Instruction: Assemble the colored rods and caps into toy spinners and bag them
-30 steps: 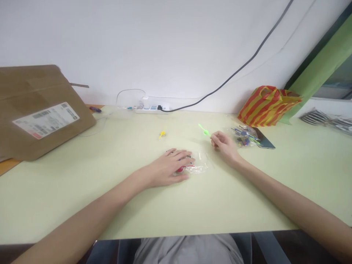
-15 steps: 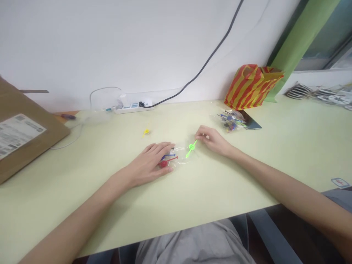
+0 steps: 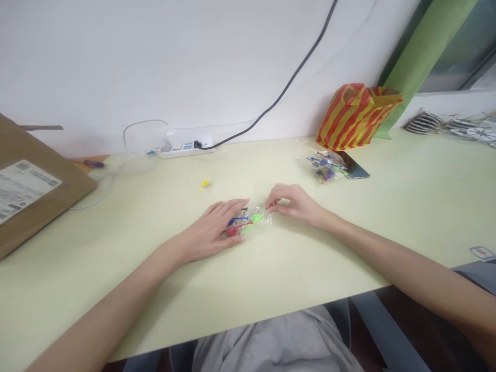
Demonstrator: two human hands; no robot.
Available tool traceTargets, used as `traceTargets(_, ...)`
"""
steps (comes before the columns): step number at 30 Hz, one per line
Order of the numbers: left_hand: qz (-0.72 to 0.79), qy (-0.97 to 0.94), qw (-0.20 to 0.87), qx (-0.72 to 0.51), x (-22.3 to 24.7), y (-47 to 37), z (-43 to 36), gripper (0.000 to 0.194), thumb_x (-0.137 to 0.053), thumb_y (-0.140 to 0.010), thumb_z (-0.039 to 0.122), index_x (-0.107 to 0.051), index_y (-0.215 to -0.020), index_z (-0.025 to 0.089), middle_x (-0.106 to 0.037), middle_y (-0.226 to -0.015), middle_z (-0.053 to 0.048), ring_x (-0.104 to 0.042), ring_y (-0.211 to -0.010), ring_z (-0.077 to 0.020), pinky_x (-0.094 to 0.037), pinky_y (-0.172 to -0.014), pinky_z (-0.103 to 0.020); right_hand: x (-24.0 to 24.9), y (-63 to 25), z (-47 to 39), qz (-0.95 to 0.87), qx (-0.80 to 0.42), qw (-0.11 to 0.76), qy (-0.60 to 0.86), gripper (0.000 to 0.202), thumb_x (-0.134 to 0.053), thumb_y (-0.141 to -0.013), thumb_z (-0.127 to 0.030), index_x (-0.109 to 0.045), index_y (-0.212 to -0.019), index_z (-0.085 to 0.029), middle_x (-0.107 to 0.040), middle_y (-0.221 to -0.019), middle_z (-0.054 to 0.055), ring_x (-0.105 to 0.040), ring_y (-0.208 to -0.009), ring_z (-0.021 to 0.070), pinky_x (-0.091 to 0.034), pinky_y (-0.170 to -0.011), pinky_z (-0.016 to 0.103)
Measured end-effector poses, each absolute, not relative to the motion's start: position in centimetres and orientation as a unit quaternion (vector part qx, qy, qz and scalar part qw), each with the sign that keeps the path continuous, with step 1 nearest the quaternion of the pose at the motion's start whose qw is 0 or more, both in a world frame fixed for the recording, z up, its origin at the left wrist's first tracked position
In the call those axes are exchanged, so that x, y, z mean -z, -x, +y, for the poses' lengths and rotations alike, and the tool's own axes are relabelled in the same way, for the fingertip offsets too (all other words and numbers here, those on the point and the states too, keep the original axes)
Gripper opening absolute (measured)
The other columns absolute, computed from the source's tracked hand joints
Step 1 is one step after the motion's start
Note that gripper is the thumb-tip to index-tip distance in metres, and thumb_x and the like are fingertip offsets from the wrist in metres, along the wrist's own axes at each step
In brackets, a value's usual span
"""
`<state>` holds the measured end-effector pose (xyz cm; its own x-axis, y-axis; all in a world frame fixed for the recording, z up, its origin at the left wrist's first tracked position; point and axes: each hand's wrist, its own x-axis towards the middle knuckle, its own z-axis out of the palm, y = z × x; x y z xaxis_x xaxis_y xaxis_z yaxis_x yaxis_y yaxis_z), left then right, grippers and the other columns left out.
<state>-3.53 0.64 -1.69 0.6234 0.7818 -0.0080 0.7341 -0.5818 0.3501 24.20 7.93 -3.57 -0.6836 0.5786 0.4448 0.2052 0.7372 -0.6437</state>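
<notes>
My left hand [image 3: 213,227] lies flat over a thin clear plastic bag, with its fingers stretched out and thumb to the near side. From under it show a red plastic arrow [image 3: 232,231], a blue plastic arrow [image 3: 241,218] and a dark tip. My right hand [image 3: 290,204] is closed in a pinch at the right end of a bright green plastic arrow [image 3: 257,218]. This arrow lies at the bag's mouth, its left end next to the red one. Glare on the film hides the bag's exact edge.
A small yellow piece [image 3: 205,184] lies beyond my left hand. Back right are a bag of coloured arrows [image 3: 325,164], a phone [image 3: 355,166] and a striped bag [image 3: 354,119]. A power strip [image 3: 186,150] stands by the wall, a cardboard box [image 3: 46,181] at left.
My right hand has moved left and a little nearer to me. The green arrow has shifted left to the bag beside the red and blue ones. My left hand stays in place.
</notes>
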Motion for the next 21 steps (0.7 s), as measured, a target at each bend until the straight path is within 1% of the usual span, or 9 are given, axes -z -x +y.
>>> traceTargets(3, 0.414, -0.892, 0.168, -0.072, 1.8, 3.1, 0.6, 0.077, -0.049, -0.098, 0.061, -0.019, -0.162, 0.029, -0.031, -0.165, -0.008, -0.029, -0.15, -0.0321, -0.027, -0.122, -0.047, 3.7, -23.7, 7.1, -0.882, -0.302, 0.297, 0.208, 0.02, -0.059, -0.095, -0.017, -0.077, -0.092, -0.022, -0.075, -0.088, 0.005, -0.065, -0.087, 0.0195, -0.051, -0.081, 0.032)
traceTargets(5, 0.407, -0.895, 0.167, -0.071, 1.9, 2.9, 0.6, 0.079, -0.05, -0.098, 0.061, -0.018, -0.162, 0.028, -0.032, -0.164, -0.008, -0.029, -0.15, -0.0325, -0.026, -0.123, -0.048, 3.9, -23.6, 6.8, -0.886, -0.304, 0.281, 0.209, 0.023, -0.057, -0.094, -0.013, -0.078, -0.095, -0.022, -0.075, -0.09, 0.005, -0.066, -0.088, 0.0189, -0.051, -0.081, 0.031)
traceTargets(8, 0.402, -0.897, 0.167, -0.072, 2.0, 2.8, 0.6, 0.08, -0.052, -0.097, 0.062, -0.019, -0.162, 0.028, -0.032, -0.164, -0.008, -0.03, -0.149, -0.0324, -0.026, -0.123, -0.049, 4.0, -23.5, 6.6, -0.869, -0.328, 0.298, 0.219, 0.02, -0.059, -0.093, -0.013, -0.077, -0.091, -0.02, -0.074, -0.092, 0.006, -0.067, -0.087, 0.0182, -0.052, -0.082, 0.032)
traceTargets(11, 0.399, -0.898, 0.167, -0.078, 2.0, 2.7, 0.6, 0.079, -0.052, -0.098, 0.06, -0.018, -0.162, 0.029, -0.032, -0.165, -0.008, -0.03, -0.149, -0.0317, -0.026, -0.123, -0.049, 3.9, -23.3, 6.4, -0.834, -0.353, 0.338, 0.257, 0.009, -0.066, -0.088, -0.016, -0.074, -0.085, -0.018, -0.071, -0.087, 0.004, -0.066, -0.079, 0.017, -0.054, -0.077, 0.031)
traceTargets(13, 0.392, -0.902, 0.163, -0.079, 2.1, 2.6, 0.6, 0.079, -0.052, -0.098, 0.059, -0.016, -0.162, 0.03, -0.031, -0.165, -0.007, -0.029, -0.149, -0.0311, -0.025, -0.123, -0.049, 3.9, -23.1, 6.2, -0.821, -0.353, 0.355, 0.273, 0.004, -0.069, -0.086, -0.016, -0.072, -0.085, -0.018, -0.07, -0.086, 0.003, -0.065, -0.078, 0.0166, -0.054, -0.077, 0.031)
traceTargets(15, 0.385, -0.906, 0.158, -0.08, 2.1, 2.5, 0.5, 0.079, -0.052, -0.098, 0.058, -0.016, -0.162, 0.03, -0.031, -0.165, -0.007, -0.029, -0.149, -0.0309, -0.026, -0.123, -0.049, 4.0, -23.0, 6.1, -0.821, -0.347, 0.362, 0.271, 0.004, -0.068, -0.086, -0.015, -0.071, -0.087, -0.017, -0.07, -0.087, 0.004, -0.066, -0.081, 0.0165, -0.054, -0.078, 0.031)
traceTargets(18, 0.383, -0.907, 0.16, -0.077, 2.0, 2.4, 0.5, 0.074, -0.052, -0.098, 0.057, -0.022, -0.161, 0.031, -0.035, -0.163, -0.007, -0.033, -0.147, -0.031, -0.031, -0.12, -0.048, 4.2, -22.8, 6.0, -0.828, -0.331, 0.365, 0.267, 0.006, -0.066, -0.087, -0.014, -0.071, -0.086, -0.017, -0.067, -0.089, 0.004, -0.066, -0.081, 0.0156, -0.055, -0.077, 0.03)
traceTargets(21, 0.387, -0.905, 0.159, -0.075, 1.8, 2.4, 0.5, 0.07, -0.054, -0.098, 0.057, -0.03, -0.158, 0.029, -0.039, -0.16, -0.008, -0.036, -0.145, -0.0312, -0.034, -0.118, -0.047, 4.4, -22.7, 6.1, -0.822, -0.337, 0.367, 0.276, 0.006, -0.067, -0.086, -0.013, -0.07, -0.082, -0.017, -0.067, -0.086, 0.003, -0.066, -0.078, 0.0153, -0.054, -0.074, 0.028)
